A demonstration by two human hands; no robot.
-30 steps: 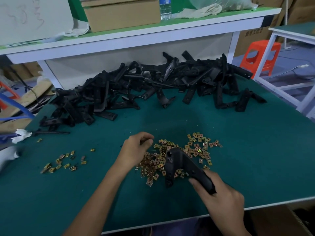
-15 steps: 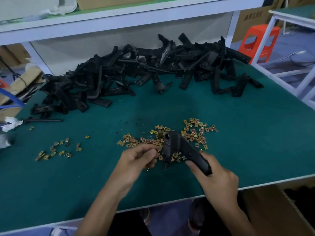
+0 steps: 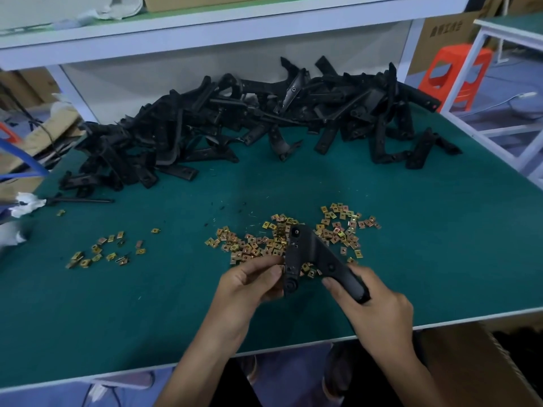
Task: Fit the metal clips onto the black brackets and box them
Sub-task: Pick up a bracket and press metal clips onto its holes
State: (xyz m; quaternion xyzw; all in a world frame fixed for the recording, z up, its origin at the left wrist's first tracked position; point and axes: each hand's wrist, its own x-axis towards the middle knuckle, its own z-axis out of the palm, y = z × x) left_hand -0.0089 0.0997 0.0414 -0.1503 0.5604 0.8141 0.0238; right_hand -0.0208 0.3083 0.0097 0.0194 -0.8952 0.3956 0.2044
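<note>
I take the table [image 3: 426,245] first: a flat dark-green mat with a white rim, its near edge running under both forearms. Along the far side sprawls the pile [image 3: 235,127] of matt black brackets, angular moulded arms with screw holes, tangled from far left to far right. A brown cardboard box [image 3: 470,362] sits below the near right corner. Mid-mat lie the clips [image 3: 338,227], small square gold-coloured metal pieces with a shine, in a loose heap; a thinner scatter [image 3: 100,254] lies well apart to the left. There is bare mat between heap and pile, and a wide stretch on the right out to the rim. Over the heap's near side is the bracket [image 3: 305,251] I am working: black, bent like an elbow, with a round boss at each end of its short arm. My right hand [image 3: 379,309] has its fingers wrapped round the long arm, near the table's edge. My left hand [image 3: 249,289] pinches thumb and forefinger tight at the short arm's left edge on a clip [image 3: 283,269], of which only a gold sliver shows
</note>
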